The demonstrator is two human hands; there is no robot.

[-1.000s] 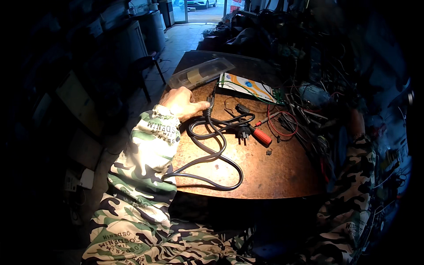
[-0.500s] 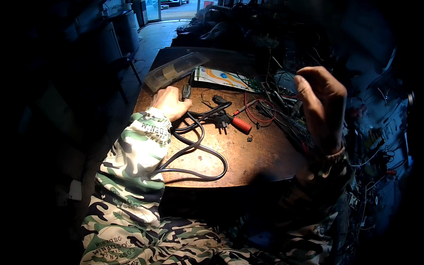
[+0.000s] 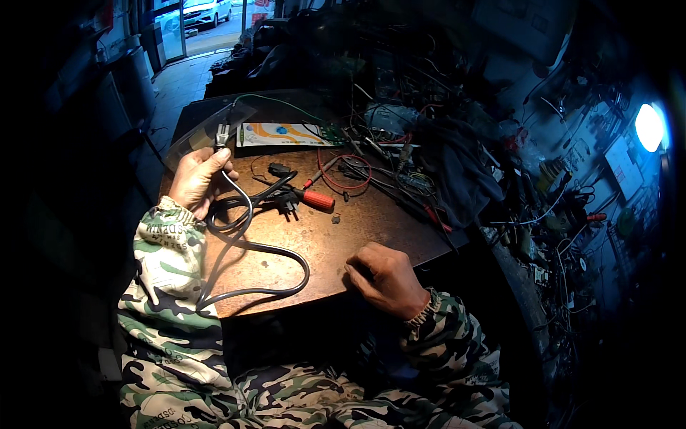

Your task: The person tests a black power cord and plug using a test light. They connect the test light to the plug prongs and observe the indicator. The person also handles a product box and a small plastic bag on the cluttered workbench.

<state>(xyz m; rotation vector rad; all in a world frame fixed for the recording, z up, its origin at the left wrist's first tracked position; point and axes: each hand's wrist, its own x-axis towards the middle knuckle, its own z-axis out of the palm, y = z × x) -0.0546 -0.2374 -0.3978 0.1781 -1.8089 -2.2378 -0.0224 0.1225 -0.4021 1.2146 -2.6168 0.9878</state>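
In my left hand (image 3: pixel 194 179), at the table's left side, is a black power cord, pinched just below its connector (image 3: pixel 222 136), which points upward. The cord (image 3: pixel 279 252) loops across the wooden tabletop and passes beside my left sleeve. A black plug with prongs (image 3: pixel 289 205) lies by the coil, next to a red-handled tool (image 3: pixel 319 199). My right hand (image 3: pixel 389 277) rests at the table's front edge with its fingers curled in and nothing visible in them. Another black connector (image 3: pixel 277 170) sits just behind the coil.
A white and orange printed box (image 3: pixel 279 134) lies at the back of the table (image 3: pixel 336 243), near a clear plastic tray (image 3: pixel 196 136). Red and black test leads (image 3: pixel 370 171) tangle toward the right. Dark cloth (image 3: pixel 468 168) and heaped wires bound the right side. A lamp (image 3: pixel 649 127) glows far right.
My left hand has lifted the cord's connector off the tabletop and turned it upright. My right hand has come down from above the wires to the front edge. The view has shifted right.
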